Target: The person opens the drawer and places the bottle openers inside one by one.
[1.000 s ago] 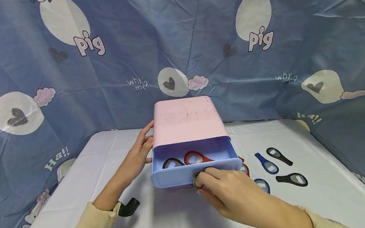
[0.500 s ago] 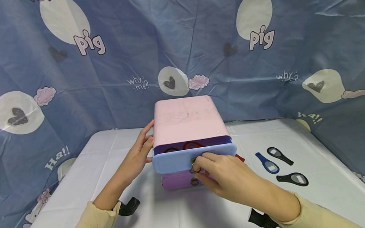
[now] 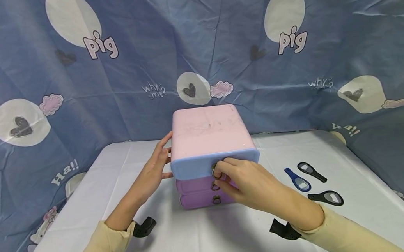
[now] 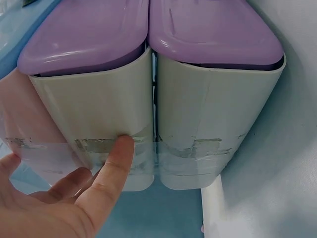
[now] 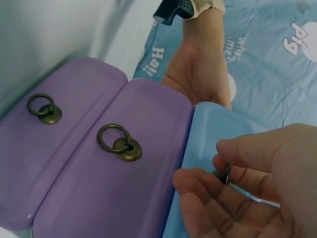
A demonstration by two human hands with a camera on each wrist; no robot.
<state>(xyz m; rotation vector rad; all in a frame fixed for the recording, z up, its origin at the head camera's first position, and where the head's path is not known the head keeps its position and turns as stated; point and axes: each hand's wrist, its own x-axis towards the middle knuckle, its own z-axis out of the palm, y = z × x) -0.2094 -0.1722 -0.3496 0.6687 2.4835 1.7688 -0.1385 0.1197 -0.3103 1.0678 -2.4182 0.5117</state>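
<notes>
A small cabinet with a pink top (image 3: pixel 209 129) stands on the table. Its top drawer, with a light blue front (image 3: pixel 191 168), is pushed in flush; what it contains is hidden. My right hand (image 3: pixel 253 183) pinches the brass ring pull (image 5: pixel 227 173) of that drawer between thumb and fingers. Below it are two closed purple drawers (image 3: pixel 194 200), each with its own ring pull (image 5: pixel 114 139). My left hand (image 3: pixel 152 174) rests against the cabinet's left side with extended fingers; in the left wrist view a fingertip (image 4: pixel 125 144) touches the wall of a drawer section.
Right of the cabinet lie a blue bottle opener (image 3: pixel 298 180) and two black bottle openers (image 3: pixel 312 171) on the white tablecloth (image 3: pixel 182 244). A blue printed cloth (image 3: pixel 140 52) hangs behind the table. Clear tape (image 4: pixel 190 158) crosses the cabinet's side.
My right hand has pushed the blue drawer from well open to flush, hiding the red and black bottle openers inside. The purple drawers have come into view. My left hand stays put.
</notes>
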